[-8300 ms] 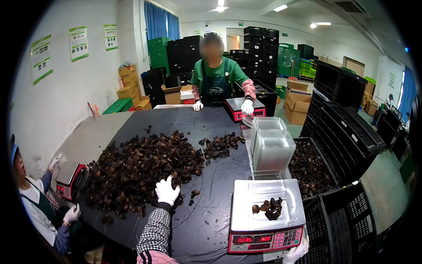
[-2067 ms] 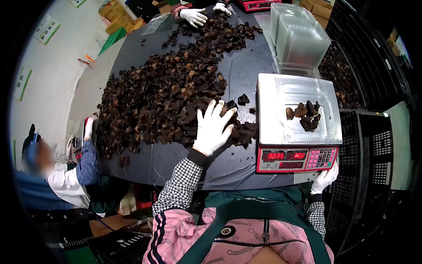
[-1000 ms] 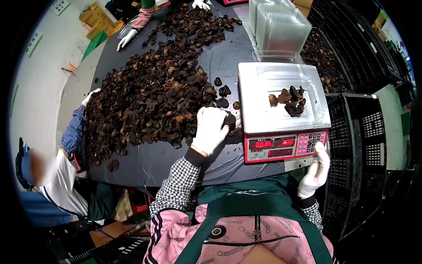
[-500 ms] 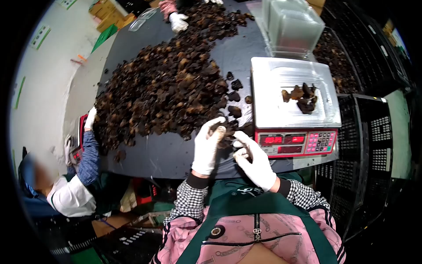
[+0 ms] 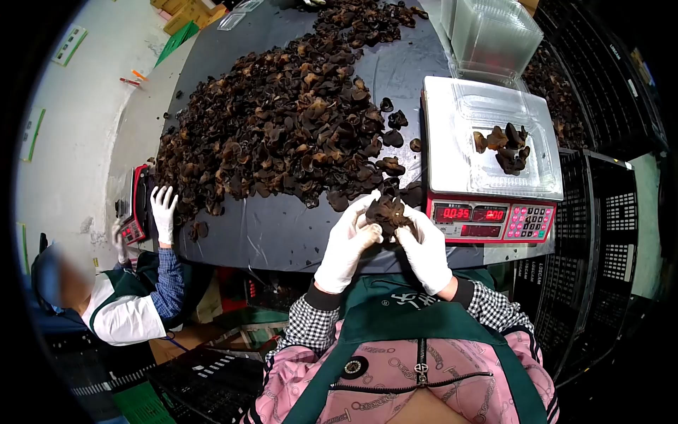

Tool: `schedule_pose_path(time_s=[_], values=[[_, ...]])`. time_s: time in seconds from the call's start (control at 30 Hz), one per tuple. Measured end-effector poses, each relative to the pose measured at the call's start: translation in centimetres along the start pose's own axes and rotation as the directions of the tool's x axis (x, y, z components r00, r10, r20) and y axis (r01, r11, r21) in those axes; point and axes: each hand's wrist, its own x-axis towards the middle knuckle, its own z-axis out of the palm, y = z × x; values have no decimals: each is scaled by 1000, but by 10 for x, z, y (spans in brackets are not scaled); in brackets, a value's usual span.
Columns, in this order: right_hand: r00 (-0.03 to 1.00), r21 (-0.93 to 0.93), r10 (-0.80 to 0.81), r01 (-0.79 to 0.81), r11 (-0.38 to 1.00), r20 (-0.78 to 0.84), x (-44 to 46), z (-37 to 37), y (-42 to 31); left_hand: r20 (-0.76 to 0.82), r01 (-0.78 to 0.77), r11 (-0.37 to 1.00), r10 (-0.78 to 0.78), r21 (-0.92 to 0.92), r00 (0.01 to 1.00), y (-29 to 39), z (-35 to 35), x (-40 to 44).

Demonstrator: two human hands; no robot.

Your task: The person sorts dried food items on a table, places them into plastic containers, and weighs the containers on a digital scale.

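Between my two white-gloved hands is a ruffled clump of wood ear mushroom (image 5: 387,214), held close to the table's front edge. The fingers of my left hand (image 5: 347,244) close on its left side, and those of my right hand (image 5: 425,249) pinch its right side. A large pile of wood ear mushrooms (image 5: 282,134) spreads beyond my hands. To the right stands a red digital scale (image 5: 459,234) with a clear plastic tray (image 5: 540,131) on its plate. Several mushroom pieces (image 5: 510,152) lie in that tray.
Stacked clear plastic trays (image 5: 494,39) stand behind the scale. Black crates (image 5: 607,219) line the right side. At the left, a co-worker's gloved hand (image 5: 164,212) is raised beside the pile, near a second red scale (image 5: 134,205). Loose mushroom pieces (image 5: 393,138) lie by the scale.
My right hand has come in to meet the left, and both now hold the mushroom clump. The co-worker's hand at left has lifted with fingers spread. The view has shifted slightly.
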Motion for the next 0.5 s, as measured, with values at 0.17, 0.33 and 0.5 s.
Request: schedule_pose_path(time_s=[0.17, 0.33, 0.5], values=[[983, -275, -176, 181, 944, 45, 1, -6, -5, -32, -104, 994, 105, 38, 994, -11, 6, 1], [963, -332, -262, 228, 915, -62, -3, 0, -31, -113, -139, 987, 147, 76, 983, -11, 9, 3], [908, -387, -416, 368, 845, -43, -2, -10, -35, -92, -207, 974, 215, 88, 972, -8, 7, 2]])
